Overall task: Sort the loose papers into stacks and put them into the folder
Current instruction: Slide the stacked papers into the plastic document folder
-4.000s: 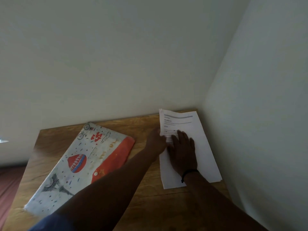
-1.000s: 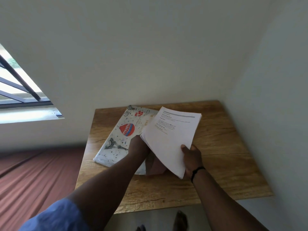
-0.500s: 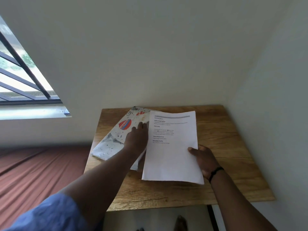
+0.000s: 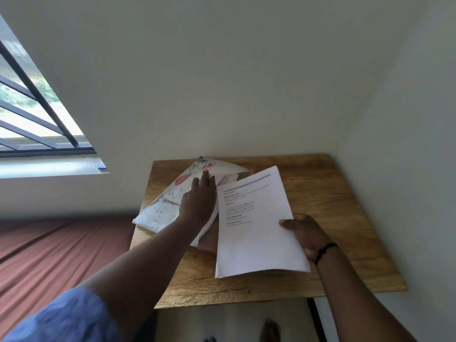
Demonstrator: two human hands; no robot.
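The left hand (image 4: 198, 202) is now lifting the folder (image 4: 162, 208) flap, fingers straight; right hand (image 4: 304, 232) is pinching the white printed papers (image 4: 256, 225), now tilted

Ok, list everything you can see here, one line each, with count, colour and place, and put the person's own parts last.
folder: one, white with printed pictures, left half of the table, its flap lifted
stack of papers: one, white with printed text, held over the table's middle
table: one, wooden, in the room's corner
window: one, dark bars, upper left
wristband: one, black, right wrist
sleeve: one, blue, left arm
left hand: flat on the folder's flap
right hand: grips the papers' right edge
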